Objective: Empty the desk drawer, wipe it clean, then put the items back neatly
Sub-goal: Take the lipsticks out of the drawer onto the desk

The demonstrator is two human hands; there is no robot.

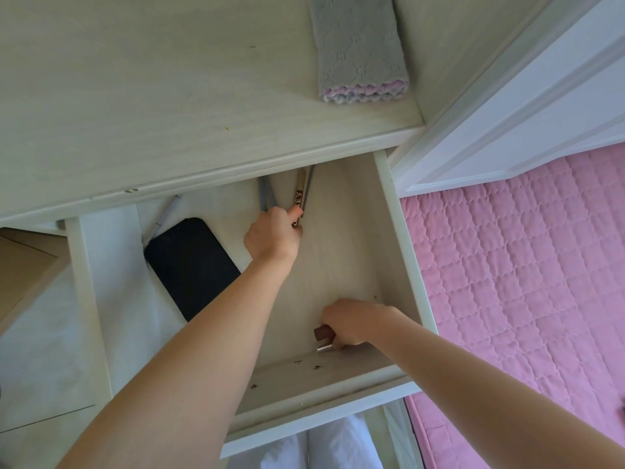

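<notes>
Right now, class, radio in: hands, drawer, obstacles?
Left hand grips pens. Right hand holds small brown item. Drawer open; phone inside. Nothing blocking.

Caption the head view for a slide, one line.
Left hand grips grey pens in the open pale wooden drawer; right hand holds a small brown-and-silver tube.

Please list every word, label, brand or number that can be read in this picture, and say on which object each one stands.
"EY": white capital letters on the brown wrapper that the left hand holds with the grey pens; any earlier letters cannot be read.
Small brown and silver object under the right hand: no text visible.
Black phone, grey cloth: no text.
</notes>
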